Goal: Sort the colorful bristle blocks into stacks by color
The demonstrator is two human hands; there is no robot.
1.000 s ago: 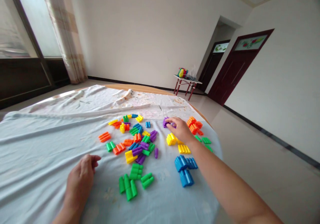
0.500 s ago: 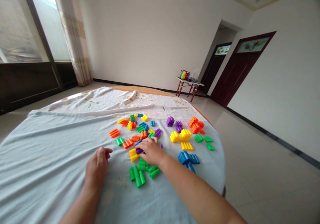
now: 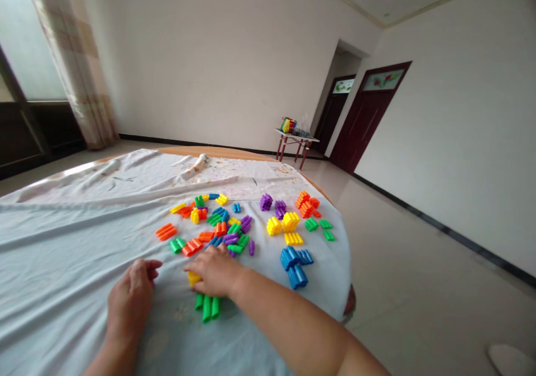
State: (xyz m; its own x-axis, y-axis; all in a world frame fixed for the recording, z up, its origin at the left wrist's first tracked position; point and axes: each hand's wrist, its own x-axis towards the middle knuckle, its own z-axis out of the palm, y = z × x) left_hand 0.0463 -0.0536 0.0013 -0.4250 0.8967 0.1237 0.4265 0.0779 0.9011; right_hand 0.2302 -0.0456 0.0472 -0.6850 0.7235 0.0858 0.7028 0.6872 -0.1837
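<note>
My right hand (image 3: pixel 216 271) reaches over the near side of a loose heap of plastic tube-shaped blocks. Its fingers close round a yellow block (image 3: pixel 193 279), which shows only in part under the fingers. Just below that hand lie green blocks (image 3: pixel 206 309), partly covered by it. Beyond the fingertips are a purple block (image 3: pixel 230 238), another green block (image 3: pixel 238 245) and an orange block (image 3: pixel 192 247). My left hand (image 3: pixel 132 293) rests on its side on the cloth, left of the heap. Its fingers are loosely bent and apart, with nothing visible in them.
Blocks grouped by colour lie to the right: purple blocks (image 3: pixel 266 201), yellow blocks (image 3: pixel 290 222), orange blocks (image 3: pixel 306 203), blue blocks (image 3: pixel 290 257) and green ones. A wrinkled light-blue cloth (image 3: pixel 62 264) covers the round table. A small side table (image 3: pixel 295 137) stands by the far wall.
My right hand has moved nearer and onto the yellow block, uncovering purple and green blocks behind it. My left hand stays on the cloth. The view has turned to the right.
</note>
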